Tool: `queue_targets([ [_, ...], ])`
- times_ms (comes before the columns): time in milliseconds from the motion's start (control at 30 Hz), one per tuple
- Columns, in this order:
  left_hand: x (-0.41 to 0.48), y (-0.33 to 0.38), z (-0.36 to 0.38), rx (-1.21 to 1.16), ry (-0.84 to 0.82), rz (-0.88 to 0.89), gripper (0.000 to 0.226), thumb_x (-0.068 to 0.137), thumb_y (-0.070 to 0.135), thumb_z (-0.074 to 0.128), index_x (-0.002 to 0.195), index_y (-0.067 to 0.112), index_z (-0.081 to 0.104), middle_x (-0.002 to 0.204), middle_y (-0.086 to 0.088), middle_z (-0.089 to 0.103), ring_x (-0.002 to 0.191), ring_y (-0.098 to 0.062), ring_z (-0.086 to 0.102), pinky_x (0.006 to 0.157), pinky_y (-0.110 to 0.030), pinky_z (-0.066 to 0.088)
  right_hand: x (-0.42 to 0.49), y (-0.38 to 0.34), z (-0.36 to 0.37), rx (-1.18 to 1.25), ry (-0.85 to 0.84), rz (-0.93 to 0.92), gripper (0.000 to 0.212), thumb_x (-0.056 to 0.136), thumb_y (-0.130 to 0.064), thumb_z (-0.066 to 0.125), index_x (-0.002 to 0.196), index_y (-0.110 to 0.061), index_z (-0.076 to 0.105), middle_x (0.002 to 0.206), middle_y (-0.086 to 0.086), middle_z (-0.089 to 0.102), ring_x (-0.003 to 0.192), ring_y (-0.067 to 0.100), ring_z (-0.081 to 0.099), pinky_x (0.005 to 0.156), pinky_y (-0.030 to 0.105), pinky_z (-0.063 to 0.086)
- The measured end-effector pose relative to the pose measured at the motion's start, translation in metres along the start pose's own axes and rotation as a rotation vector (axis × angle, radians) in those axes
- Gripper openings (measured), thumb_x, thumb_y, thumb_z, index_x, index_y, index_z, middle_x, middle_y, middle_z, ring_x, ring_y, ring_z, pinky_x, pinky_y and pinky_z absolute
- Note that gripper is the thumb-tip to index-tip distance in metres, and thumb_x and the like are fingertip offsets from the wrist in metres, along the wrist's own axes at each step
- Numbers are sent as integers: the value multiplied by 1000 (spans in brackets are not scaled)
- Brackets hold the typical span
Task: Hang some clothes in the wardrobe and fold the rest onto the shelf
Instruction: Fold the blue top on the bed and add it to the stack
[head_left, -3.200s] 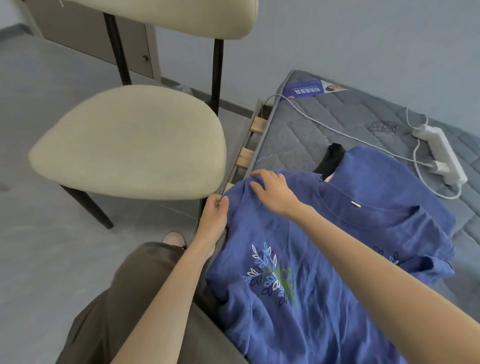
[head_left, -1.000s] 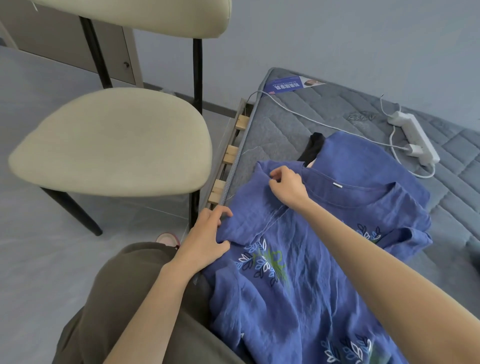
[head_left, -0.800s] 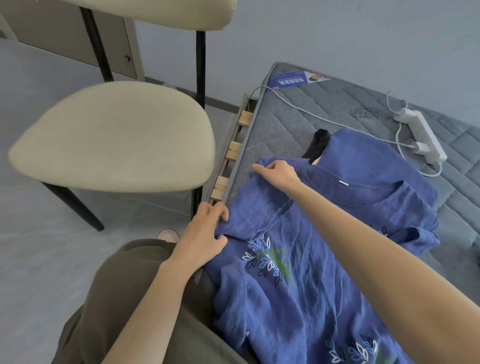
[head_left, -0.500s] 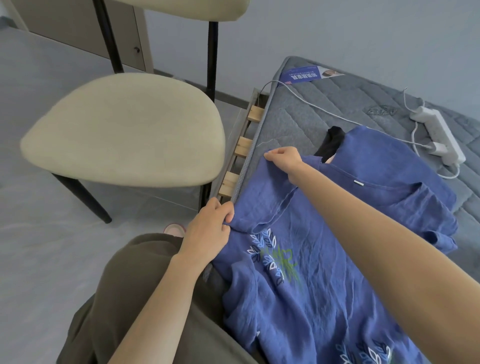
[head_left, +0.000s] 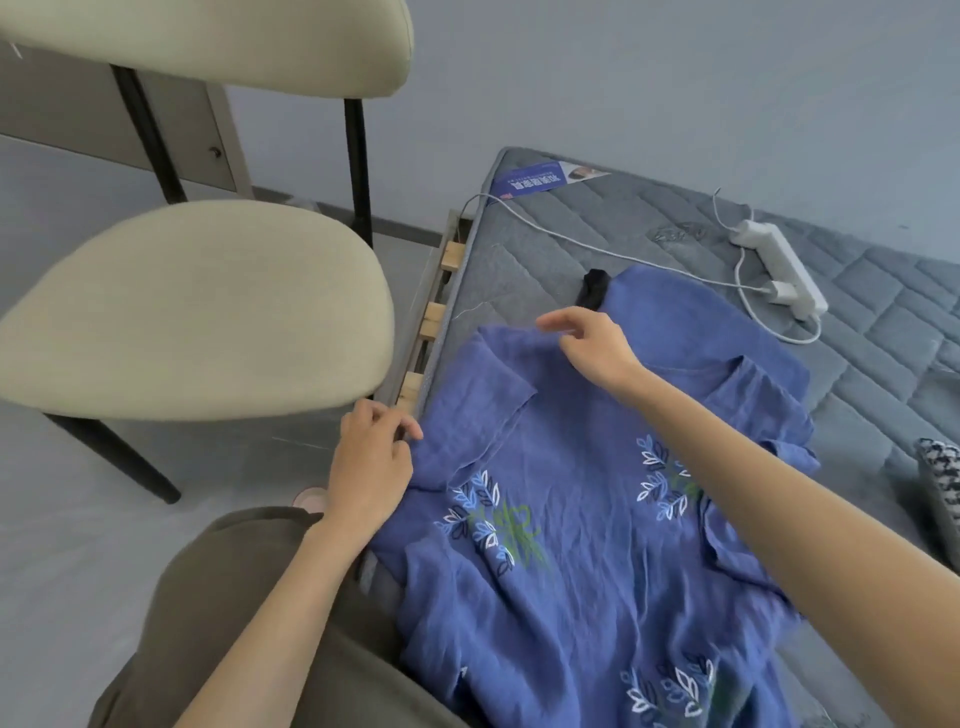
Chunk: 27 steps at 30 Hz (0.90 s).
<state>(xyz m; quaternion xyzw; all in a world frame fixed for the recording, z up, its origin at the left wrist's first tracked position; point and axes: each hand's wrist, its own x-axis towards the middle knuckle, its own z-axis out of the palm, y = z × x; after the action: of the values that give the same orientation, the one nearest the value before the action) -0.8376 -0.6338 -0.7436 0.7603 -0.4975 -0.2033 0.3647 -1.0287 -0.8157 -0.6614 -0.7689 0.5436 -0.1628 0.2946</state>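
- Head camera looked down on a blue crinkled shirt (head_left: 597, 467) with white and green leaf embroidery. It was spread across the near corner of a grey quilted mattress (head_left: 649, 223), its lower part spilling toward the person's olive trousers (head_left: 234, 597).
- The fabric looked light, limp and creased, neither slippery nor fragile. It would likely sag from any single hold, so the shoulder seams or collar, taken two-handed, seemed the best places to lift it.
- Left grip (head_left: 371, 467), a bare hand, had its fingers curled at the sleeve's edge by the mattress side, seemingly pinching the cloth.
- Right grip (head_left: 592, 345) hovered released over the shoulder fold, fingers loose, holding nothing.
- A black garment (head_left: 592, 288) poked out from under the shirt's far edge, and a black-and-white patterned cloth (head_left: 940, 483) lay at the right.
- A white power strip (head_left: 779, 267) and its cable lay on the mattress beyond, apart from the shirt.
- A cream padded chair (head_left: 197, 306) stood just beside the bed's wooden slats (head_left: 434, 314), with a beige cabinet (head_left: 192, 130) behind it.
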Motion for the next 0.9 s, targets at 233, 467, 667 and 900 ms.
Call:
queue_targets([
  [233,25,60,23,2,-120,166,34,83,-4,43,98,20,62,104,2,49,103,-21,49,92,-30,38,-68,73,-82,-18,144,56,53,77,14,36,106,-18,66,105,-7,66,88,9,58,71,9,39],
  [467,2,138,82,-10,-371,300,28,92,9,45,110,23,61,102,3,52,91,-14,53,82,-34,47,-120,145,-131,-408,139,197,47,76,1,60,117,-21,62,104,-5,59,111,32,41,86,34,35],
  [667,-53,175,158,23,-691,324,33,96,32,48,129,32,50,109,1,48,98,-20,54,87,-34,46,-133,191,-140,-573,183,292,28,87,-23,60,114,-28,63,117,5,57,114,33,42,91,40,35],
  [900,-74,178,199,106,-831,358,48,88,41,59,135,42,46,118,-1,40,116,-21,44,102,-37,40,-125,185,-150,-323,321,60,13,94,-28,57,98,-20,66,98,-3,69,94,28,62,77,37,41],
])
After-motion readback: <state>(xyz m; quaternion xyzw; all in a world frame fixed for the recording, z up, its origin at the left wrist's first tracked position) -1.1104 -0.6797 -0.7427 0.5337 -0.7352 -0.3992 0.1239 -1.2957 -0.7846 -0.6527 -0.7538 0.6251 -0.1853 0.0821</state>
